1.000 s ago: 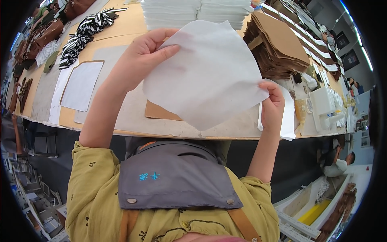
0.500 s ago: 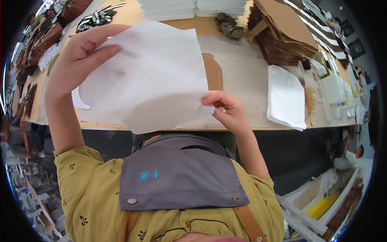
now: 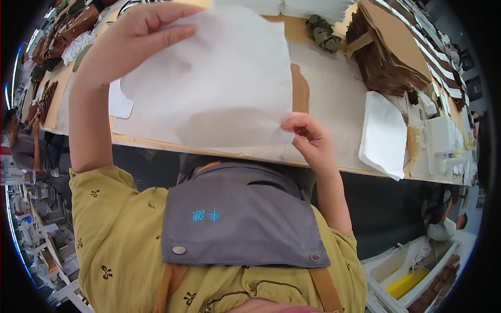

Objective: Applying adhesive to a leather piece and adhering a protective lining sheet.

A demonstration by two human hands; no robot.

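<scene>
I hold a thin white sheet (image 3: 224,78) over the table with both hands. My left hand (image 3: 138,44) is closed on its upper left part, thumb on top, fingers mostly hidden behind it. At the lower right corner, my right hand (image 3: 313,138) pinches the sheet between thumb and fingertips. The sheet's lower part bends softly, and its far edge is wavy. From behind its right edge a flat brown piece (image 3: 300,94) shows on the tabletop. Below my left wrist lies a white cut piece (image 3: 121,101), partly covered.
A pile of white sheets (image 3: 383,135) lies at the right near the table's edge. Behind it stands a tall stack of brown pieces (image 3: 391,52). A dark green crumpled bundle (image 3: 323,34) sits at the back, beside white stacks (image 3: 308,9). Other people are at the far sides.
My left hand has moved away from me and to the right, carrying the sheet's far side along. The whole view has turned somewhat, so the table's things appear shifted right. Both hands keep their hold.
</scene>
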